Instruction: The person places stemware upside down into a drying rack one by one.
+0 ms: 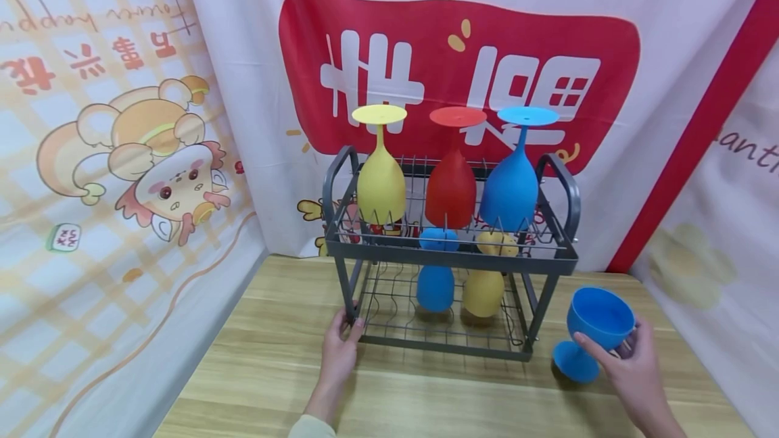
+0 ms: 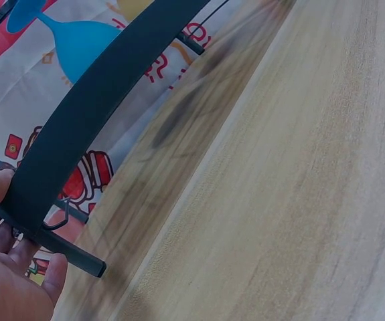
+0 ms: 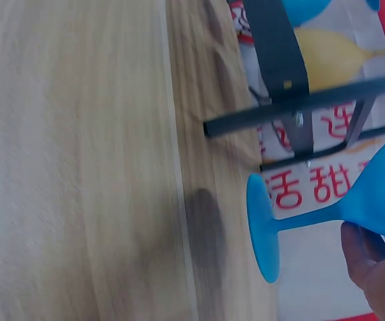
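Observation:
My right hand point(image 1: 635, 363) holds a blue goblet point(image 1: 599, 316) by its bowl, upright, to the right of a dark two-tier dish rack point(image 1: 450, 262). In the right wrist view the goblet's foot point(image 3: 262, 227) appears apart from the table, with a shadow beside it. My left hand point(image 1: 341, 350) grips the rack's front left lower corner; the left wrist view shows thumb and fingers point(image 2: 55, 271) around that corner. Upside down on the top tier stand a yellow goblet point(image 1: 381, 188), a red goblet point(image 1: 452, 195) and a blue goblet point(image 1: 510, 188).
On the lower tier a blue goblet point(image 1: 435, 288) and a yellow goblet point(image 1: 484, 293) stand upside down, partly behind the rack's front bar. The wooden table point(image 1: 262, 370) carries the rack. Printed cloth point(image 1: 243, 32) hangs behind and at both sides.

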The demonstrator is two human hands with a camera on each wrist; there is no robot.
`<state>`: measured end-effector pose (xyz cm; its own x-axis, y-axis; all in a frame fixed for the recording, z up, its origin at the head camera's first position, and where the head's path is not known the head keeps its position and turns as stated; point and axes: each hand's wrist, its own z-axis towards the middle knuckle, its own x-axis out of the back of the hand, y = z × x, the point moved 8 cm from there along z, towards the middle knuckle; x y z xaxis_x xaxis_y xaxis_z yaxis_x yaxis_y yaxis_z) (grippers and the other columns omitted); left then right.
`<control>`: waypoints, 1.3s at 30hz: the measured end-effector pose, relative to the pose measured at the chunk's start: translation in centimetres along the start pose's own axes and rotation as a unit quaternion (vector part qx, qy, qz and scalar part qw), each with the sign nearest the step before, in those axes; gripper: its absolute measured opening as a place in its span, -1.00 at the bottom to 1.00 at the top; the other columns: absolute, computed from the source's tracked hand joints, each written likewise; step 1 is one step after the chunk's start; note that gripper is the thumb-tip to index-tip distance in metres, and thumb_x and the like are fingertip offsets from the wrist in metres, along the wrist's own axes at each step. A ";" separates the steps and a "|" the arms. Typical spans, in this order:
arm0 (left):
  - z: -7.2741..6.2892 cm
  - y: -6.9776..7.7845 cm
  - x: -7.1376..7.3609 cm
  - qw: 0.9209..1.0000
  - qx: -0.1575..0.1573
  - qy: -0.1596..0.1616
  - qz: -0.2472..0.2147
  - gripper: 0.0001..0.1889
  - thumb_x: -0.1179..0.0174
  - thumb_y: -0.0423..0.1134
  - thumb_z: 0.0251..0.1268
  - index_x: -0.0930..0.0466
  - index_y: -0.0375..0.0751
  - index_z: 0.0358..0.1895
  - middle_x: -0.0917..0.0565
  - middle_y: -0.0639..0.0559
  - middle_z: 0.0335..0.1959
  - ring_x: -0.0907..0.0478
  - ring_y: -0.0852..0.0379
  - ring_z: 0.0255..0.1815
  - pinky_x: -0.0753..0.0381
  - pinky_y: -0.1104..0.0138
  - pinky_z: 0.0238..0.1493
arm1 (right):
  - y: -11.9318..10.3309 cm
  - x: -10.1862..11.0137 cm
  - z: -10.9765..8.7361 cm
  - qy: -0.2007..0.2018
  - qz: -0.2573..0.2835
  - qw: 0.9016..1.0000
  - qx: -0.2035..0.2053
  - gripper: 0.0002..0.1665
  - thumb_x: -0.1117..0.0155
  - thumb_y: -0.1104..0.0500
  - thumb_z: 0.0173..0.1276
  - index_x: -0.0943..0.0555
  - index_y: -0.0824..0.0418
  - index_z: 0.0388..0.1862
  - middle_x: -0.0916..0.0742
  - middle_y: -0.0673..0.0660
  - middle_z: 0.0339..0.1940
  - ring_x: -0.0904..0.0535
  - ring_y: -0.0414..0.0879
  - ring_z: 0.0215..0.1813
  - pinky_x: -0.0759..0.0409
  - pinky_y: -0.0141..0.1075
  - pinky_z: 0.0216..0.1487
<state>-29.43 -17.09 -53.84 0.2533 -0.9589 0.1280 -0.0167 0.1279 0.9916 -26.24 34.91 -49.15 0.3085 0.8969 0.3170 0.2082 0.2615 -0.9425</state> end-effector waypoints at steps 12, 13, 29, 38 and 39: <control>0.2 -0.3 0.1 1.000 0.013 0.002 0.014 -0.50 -0.18 -0.19 0.59 -0.46 0.05 0.52 -0.49 -0.22 0.54 -0.25 -0.40 0.65 0.03 -0.53 0.56 | -0.8 -1.8 -3.9 -0.029 0.010 0.999 0.010 0.35 -0.53 -0.10 0.38 0.23 0.16 0.74 -0.11 0.47 0.73 -0.12 0.52 0.66 -0.24 0.50 0.52; 0.2 -0.3 0.1 1.000 0.012 0.002 0.016 -0.50 -0.18 -0.19 0.59 -0.46 0.05 0.52 -0.50 -0.22 0.54 -0.25 -0.39 0.65 0.02 -0.53 0.55 | -0.8 -1.9 -4.1 -0.031 0.010 0.999 0.012 0.35 -0.54 -0.08 0.38 0.22 0.17 0.74 -0.14 0.46 0.73 -0.15 0.51 0.65 -0.26 0.48 0.51; -1.6 1.7 2.6 0.989 -0.046 0.105 0.097 -0.43 -0.27 -0.11 0.53 -0.40 -0.03 0.53 -0.56 -0.16 0.42 -0.61 -0.09 0.18 -0.68 0.21 -0.02 | -1.4 -4.5 -6.5 -0.059 -0.016 0.998 0.034 0.32 -0.59 -0.05 0.33 0.13 0.20 0.73 -0.24 0.42 0.68 -0.25 0.44 0.62 -0.30 0.39 0.55; -4.0 7.3 1.0 0.959 -0.240 0.097 0.117 -0.68 -0.42 -0.30 0.36 -0.67 -0.09 0.15 -0.77 0.07 -0.02 -0.66 0.18 -0.05 -0.69 0.24 0.03 | -4.4 -6.1 -7.2 -0.074 -0.073 0.985 0.140 0.23 -0.62 -0.02 0.30 -0.01 0.18 0.69 -0.36 0.42 0.59 -0.37 0.48 0.49 -0.43 0.51 0.40; -4.3 7.9 0.3 0.956 -0.260 0.067 0.122 -0.69 -0.41 -0.30 0.37 -0.68 -0.06 0.13 -0.77 0.09 -0.04 -0.66 0.20 -0.07 -0.68 0.27 0.03 | -4.9 -6.4 -7.3 -0.074 -0.082 0.982 0.156 0.22 -0.62 -0.02 0.29 -0.04 0.17 0.69 -0.38 0.41 0.58 -0.40 0.47 0.48 -0.46 0.51 0.38</control>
<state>-25.35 -15.23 -46.03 0.4259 -0.8474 0.3171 0.3818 0.4861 0.7861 -22.46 25.26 -45.74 0.1518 0.8695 0.4701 -0.0580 0.4826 -0.8739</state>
